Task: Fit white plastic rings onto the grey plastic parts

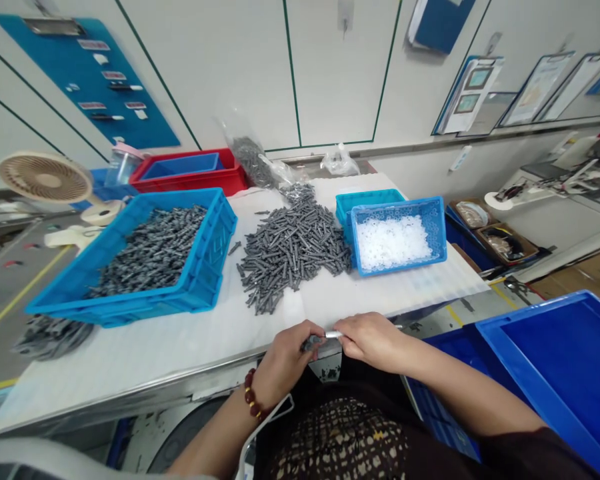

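My left hand (pixel 291 351), with a beaded bracelet at the wrist, is closed around a small dark grey plug-like part (pixel 310 343). My right hand (pixel 373 340) pinches a thin white rod-like piece (pixel 334 334), whose tip meets the grey part between the two hands. Both hands are just above the table's front edge. Beyond them lies a loose pile of grey ribbed parts (pixel 295 243) on the white-covered table (pixel 260 333). Small white translucent pieces (pixel 393 239) fill a tilted blue bin (pixel 401 268) behind my right hand.
A large blue crate (pixel 205 293) of grey parts stands left, with a fan (pixel 47 177) behind it. A red bin (pixel 190 180) and a plastic bag of grey parts (pixel 253 160) are at the back. Another blue crate (pixel 560 373) is at my right.
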A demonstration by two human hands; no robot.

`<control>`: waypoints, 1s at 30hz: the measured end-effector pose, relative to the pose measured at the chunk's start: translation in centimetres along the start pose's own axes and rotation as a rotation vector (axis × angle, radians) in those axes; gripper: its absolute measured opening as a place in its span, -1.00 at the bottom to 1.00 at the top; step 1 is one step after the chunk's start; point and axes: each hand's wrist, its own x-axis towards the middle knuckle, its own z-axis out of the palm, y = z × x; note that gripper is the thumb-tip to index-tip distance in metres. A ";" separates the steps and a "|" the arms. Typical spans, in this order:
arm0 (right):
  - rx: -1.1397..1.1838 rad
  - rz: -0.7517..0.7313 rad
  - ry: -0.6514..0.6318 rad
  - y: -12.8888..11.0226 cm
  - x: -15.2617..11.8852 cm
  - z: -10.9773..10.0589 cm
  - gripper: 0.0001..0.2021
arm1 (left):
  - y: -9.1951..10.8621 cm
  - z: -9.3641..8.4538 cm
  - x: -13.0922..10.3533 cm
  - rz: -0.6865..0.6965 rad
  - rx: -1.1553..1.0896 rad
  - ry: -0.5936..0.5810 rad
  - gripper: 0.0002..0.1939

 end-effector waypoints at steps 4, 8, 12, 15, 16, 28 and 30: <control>-0.017 0.021 0.010 -0.5 0.0 0.3 -0.84 | 0.2 0.0 -0.4 0.051 0.026 -0.005 -0.90; -0.042 0.081 0.022 -0.8 -0.1 0.5 -0.73 | 0.5 -0.1 -0.6 0.077 0.051 -0.038 -0.83; -0.006 0.086 0.017 -0.6 -0.2 0.3 -0.72 | 0.7 -0.3 -0.5 0.070 0.046 -0.036 -0.83; 0.081 -0.004 0.018 -0.2 -0.4 0.2 -0.80 | 0.6 -0.4 -0.3 0.151 0.047 -0.004 -0.76; 0.109 -0.030 0.009 0.0 -0.5 0.2 -0.80 | 0.5 -0.5 -0.3 0.175 0.043 0.005 -0.74; 0.180 -0.042 -0.021 0.6 -0.6 0.3 -0.80 | 0.5 -0.4 -0.3 0.102 0.019 -0.008 -0.70; 0.184 -0.046 -0.016 0.7 -0.6 0.3 -0.80 | 0.5 -0.4 -0.3 0.105 0.019 -0.005 -0.70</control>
